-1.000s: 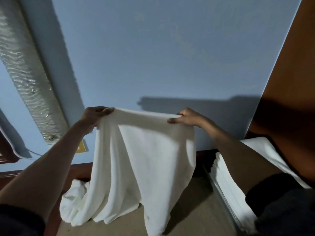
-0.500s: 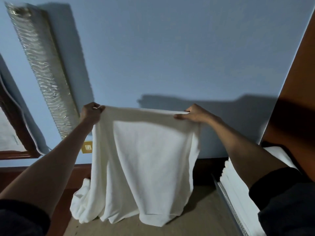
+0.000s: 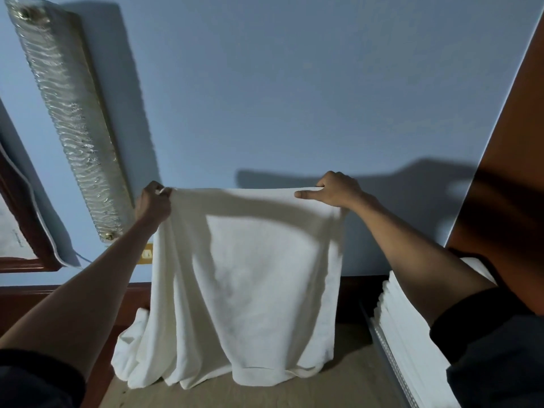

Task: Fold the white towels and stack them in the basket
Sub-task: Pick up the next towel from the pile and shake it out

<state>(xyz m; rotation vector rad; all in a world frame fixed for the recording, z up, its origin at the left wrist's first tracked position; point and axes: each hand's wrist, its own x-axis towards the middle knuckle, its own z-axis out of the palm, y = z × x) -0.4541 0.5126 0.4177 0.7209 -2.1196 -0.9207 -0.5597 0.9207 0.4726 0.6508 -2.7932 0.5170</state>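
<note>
Holding up a white towel (image 3: pixel 244 290) by its top edge, spread flat in front of the blue wall (image 3: pixel 294 83). Gripped at the top left corner by the left hand (image 3: pixel 153 201), fingers curled round bunched cloth. Pinched at the top right corner by the right hand (image 3: pixel 335 191), thumb in front, fingers over the edge. Stretched almost straight between the two hands, slight sag mid-span. Hanging down with the bottom hem resting on the tan surface (image 3: pixel 338 387); lower left part bunched in folds there.

Right of the towel and apart from it: stack of folded towels (image 3: pixel 412 334), partly hidden by the right forearm, behind a grey rail (image 3: pixel 382 346). Cannot tell whether that rail belongs to a basket. Orange-brown panel (image 3: pixel 515 172) further right. On the wall at left: ribbed glass lamp (image 3: pixel 70 119), yellow socket plate (image 3: pixel 146 254) just beside the left forearm, wooden frame (image 3: pixel 17 216) at the far edge.

Versus 1 s ago: hands wider apart, top edge tauter, fewer deep folds. Lower right corner no longer dangling past the bottom of the view; hem now in a fairly even line on the surface. Versus 0.5 s ago: much the same pose and grip.
</note>
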